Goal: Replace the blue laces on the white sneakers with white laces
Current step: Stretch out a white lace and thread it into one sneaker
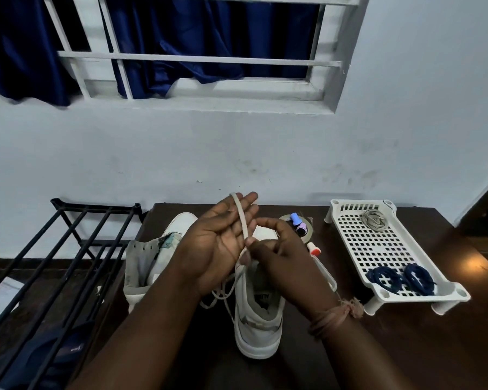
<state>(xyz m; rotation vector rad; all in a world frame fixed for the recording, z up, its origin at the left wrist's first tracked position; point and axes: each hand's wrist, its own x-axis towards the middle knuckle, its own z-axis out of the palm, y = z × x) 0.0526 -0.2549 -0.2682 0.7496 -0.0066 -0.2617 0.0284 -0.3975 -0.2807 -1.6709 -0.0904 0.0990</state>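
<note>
Two white sneakers stand on the dark table: the right sneaker (258, 319) below my hands, the left sneaker (152, 254) partly behind my left forearm. My left hand (220, 240) is held flat, palm up, fingers straight, with a white lace (241, 218) running across its fingers. My right hand (276, 249) pinches that lace just above the right sneaker. The slack of the lace loops down between the two shoes. Two coiled blue laces (400, 278) lie in the white perforated tray (378, 243), and a coiled white lace (373, 219) lies at its far end.
A roll of tape (307, 223) with small blue and pink caps on it sits behind my right hand, next to a white tube with a red band (313, 250). A black metal rack (68, 257) stands left of the table. The wall and a barred window are behind.
</note>
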